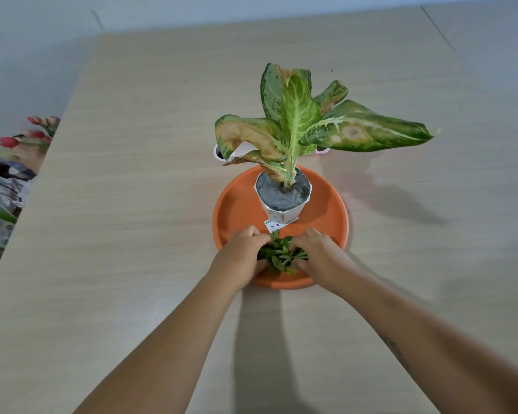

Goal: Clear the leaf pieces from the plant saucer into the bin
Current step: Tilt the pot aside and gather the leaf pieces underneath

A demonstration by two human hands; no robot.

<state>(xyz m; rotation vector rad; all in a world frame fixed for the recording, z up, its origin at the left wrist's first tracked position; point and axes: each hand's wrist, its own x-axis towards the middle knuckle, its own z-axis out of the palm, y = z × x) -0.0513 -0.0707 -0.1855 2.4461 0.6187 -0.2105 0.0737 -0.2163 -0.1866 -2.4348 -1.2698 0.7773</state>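
Looks like a home, a plain room and no workshop. A wide pale wood-grain table (138,204) against a bare white wall (27,55), and a potted houseplant (290,135) standing in an orange saucer (237,204) on it. Off the left edge there are red tulips (27,135) and a heap of bags and packets (0,198), household clutter.

2 bare forearms, no sleeves, watch or rings in view. The left hand (242,249) and right hand (317,252) are ungloved. A faint dark mark shows on the right forearm (396,351).
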